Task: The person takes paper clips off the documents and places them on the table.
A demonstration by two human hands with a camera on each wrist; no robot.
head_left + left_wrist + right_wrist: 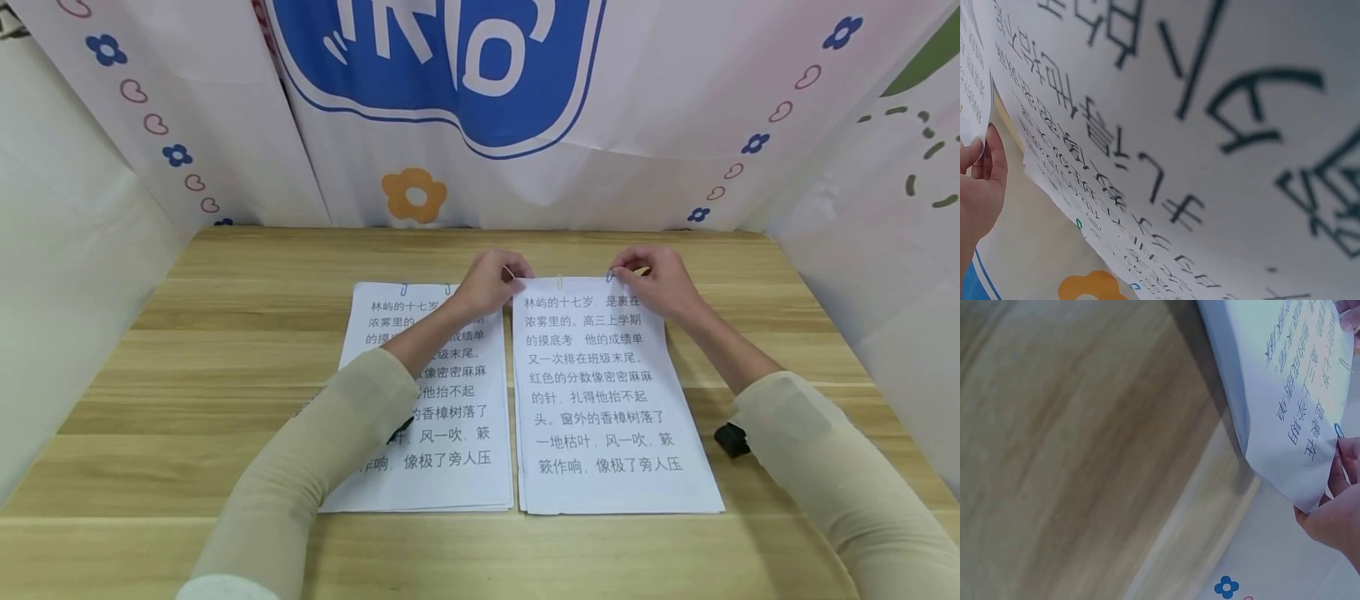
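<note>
Two stacks of printed paper lie side by side. At the top left corner of the right paper stack (600,492), my left hand (487,279) pinches the sheets between thumb and fingers; the left wrist view shows this hand (985,187) too. My right hand (662,282) grips a blue paper clip (1338,430) at the top edge, near the right corner. Some of its fingers are behind the sheets, which bend there. A yellow paper clip (559,282) sits on the same edge, between the hands. My left forearm crosses over the left paper stack (450,492).
The left stack carries a dark clip (403,290) and a green clip (447,288) on its top edge. Both stacks lie on a wood-grain table (150,433). Behind it hangs a white printed backdrop (510,192), with white side panels left and right.
</note>
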